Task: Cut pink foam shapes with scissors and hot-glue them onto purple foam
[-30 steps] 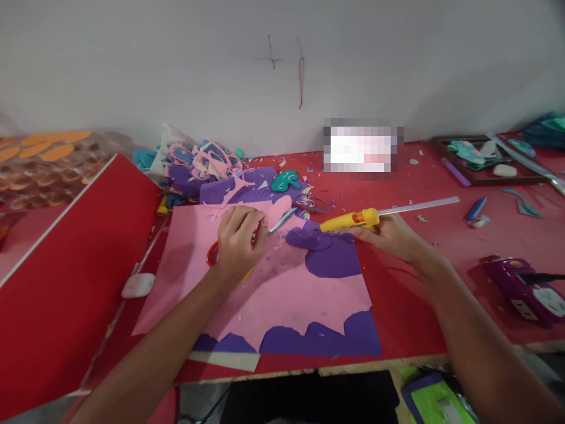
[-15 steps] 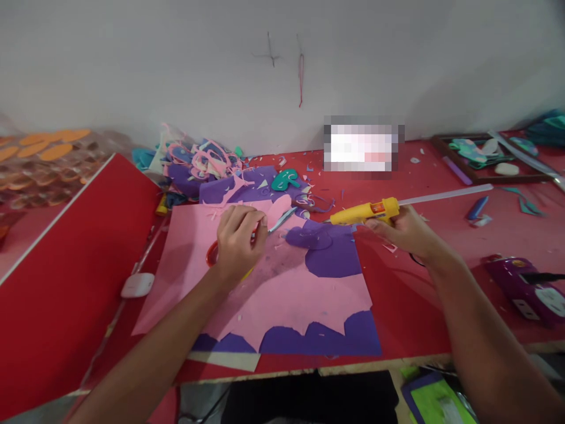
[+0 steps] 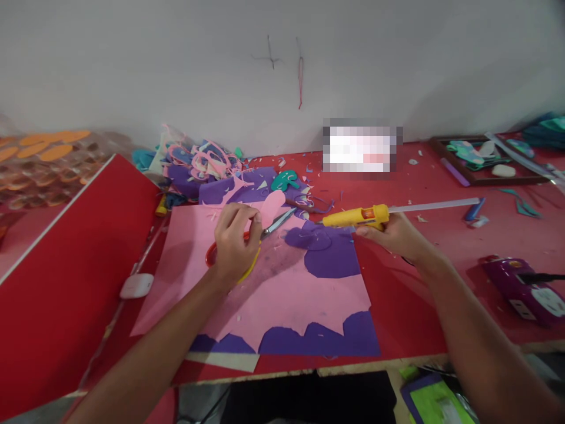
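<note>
My right hand is wrapped round the grip of a yellow hot glue gun. A long translucent glue stick juts from its back, and the nozzle points left above a purple cut-out. My left hand pinches a small rounded pink foam piece between thumb and fingers. Below that hand, scissors with red and yellow handles lie on the pink sheet, their handles partly covered. A purple sheet shows beneath the pink one's jagged edge.
Foam scraps are heaped at the back left, near a green cut-out. A red board leans at left beside a white case. On the right are a purple power socket, a blue cutter and a dark frame.
The glue gun in my right hand has moved slightly left. The pink piece in my left hand has tilted more upright and shifted a little left, uncovering more of the scissor blades.
</note>
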Demonstrator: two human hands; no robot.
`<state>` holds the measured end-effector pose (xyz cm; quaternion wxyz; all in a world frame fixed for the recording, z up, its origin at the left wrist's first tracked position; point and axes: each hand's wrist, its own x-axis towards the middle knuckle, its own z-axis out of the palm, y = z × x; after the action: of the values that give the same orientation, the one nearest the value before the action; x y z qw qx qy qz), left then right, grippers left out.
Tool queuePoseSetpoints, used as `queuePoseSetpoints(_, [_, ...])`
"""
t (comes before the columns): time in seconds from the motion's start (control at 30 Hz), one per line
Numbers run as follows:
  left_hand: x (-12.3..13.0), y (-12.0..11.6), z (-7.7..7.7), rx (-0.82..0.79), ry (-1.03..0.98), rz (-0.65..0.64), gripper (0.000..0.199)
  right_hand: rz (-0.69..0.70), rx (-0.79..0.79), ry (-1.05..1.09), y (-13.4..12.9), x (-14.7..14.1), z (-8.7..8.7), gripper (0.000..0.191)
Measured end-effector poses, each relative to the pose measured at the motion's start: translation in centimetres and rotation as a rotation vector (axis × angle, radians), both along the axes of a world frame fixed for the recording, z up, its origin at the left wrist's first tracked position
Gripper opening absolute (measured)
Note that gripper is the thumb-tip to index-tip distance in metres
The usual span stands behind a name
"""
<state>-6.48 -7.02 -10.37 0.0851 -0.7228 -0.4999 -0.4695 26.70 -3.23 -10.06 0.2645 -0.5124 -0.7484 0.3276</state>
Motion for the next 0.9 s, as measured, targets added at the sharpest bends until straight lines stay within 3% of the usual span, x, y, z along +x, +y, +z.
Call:
queuePoseSetpoints(0.13, [0.0, 0.1, 0.0, -0.002, 0.019, -0.002, 0.015, 0.067, -0.021, 0.062, 0.0, -0.9, -0.6, 0.04])
queuePoseSetpoints(0.33, [0.0, 0.1, -0.1, 0.01, 0.027, -0.016, 0.015, 0.195, 0.042, 0.0, -0.7, -2.9, -0.1, 0.034])
queuePoseSetpoints(0.67, [0.1, 0.1, -0.2, -0.013, 0.028, -0.012, 0.016, 0.209, 0.131, -0.121, -1.5, -5.4, -1.1, 0.044])
queuePoseSetpoints(0.9, [-0.1, 0.0, -0.3, -0.024, 0.032, -0.026, 0.015, 0.219, 0.113, -0.129, -1.4, -4.8, -0.7, 0.042])
